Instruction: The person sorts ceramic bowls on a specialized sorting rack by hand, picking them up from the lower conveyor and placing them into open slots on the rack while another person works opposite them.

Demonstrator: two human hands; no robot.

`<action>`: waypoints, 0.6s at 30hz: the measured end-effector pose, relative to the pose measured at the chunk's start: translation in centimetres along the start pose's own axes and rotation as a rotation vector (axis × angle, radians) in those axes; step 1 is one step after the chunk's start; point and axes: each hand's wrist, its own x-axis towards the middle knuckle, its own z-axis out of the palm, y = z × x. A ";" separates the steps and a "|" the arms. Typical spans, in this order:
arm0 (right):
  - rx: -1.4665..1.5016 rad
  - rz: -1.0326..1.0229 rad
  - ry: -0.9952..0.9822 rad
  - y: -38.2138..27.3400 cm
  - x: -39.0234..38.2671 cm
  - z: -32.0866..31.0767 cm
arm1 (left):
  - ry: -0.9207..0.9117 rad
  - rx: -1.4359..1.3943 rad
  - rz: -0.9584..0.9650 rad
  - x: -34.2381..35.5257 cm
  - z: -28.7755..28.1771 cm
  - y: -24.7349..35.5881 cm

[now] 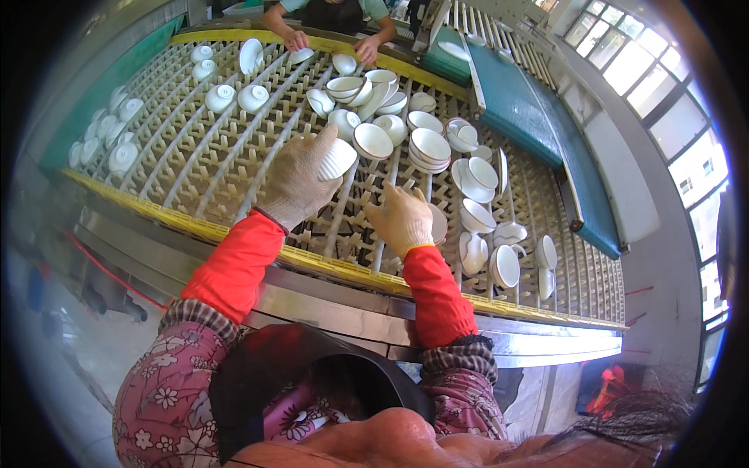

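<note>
My left hand, in a tan work glove, is closed on a white ribbed bowl and keeps it tilted over the pegged rack belt. My right hand, gloved the same way, hovers above the belt with thumb and fingers apart, nothing visible in its grasp. Partly hidden beside that hand is a round pale dish. Just beyond both hands stand a white bowl with a thin dark rim and a stack of bowls.
Across the belt, another person's hands touch bowls. Upturned bowls line the left end. Saucers, bowls and cups crowd the right. A yellow edge strip borders the near side; a green conveyor runs at far right.
</note>
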 end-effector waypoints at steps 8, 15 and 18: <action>-0.148 0.004 0.012 1.4 -0.4 0.8 | 0.162 -0.572 -0.502 0.6 3.0 -3.5; -0.202 0.289 0.012 5.3 -1.6 0.5 | 0.217 -0.877 -0.505 0.2 4.9 -7.7; -0.232 0.389 -0.031 6.1 -1.6 0.4 | 0.199 -0.410 -0.319 4.1 3.5 -10.2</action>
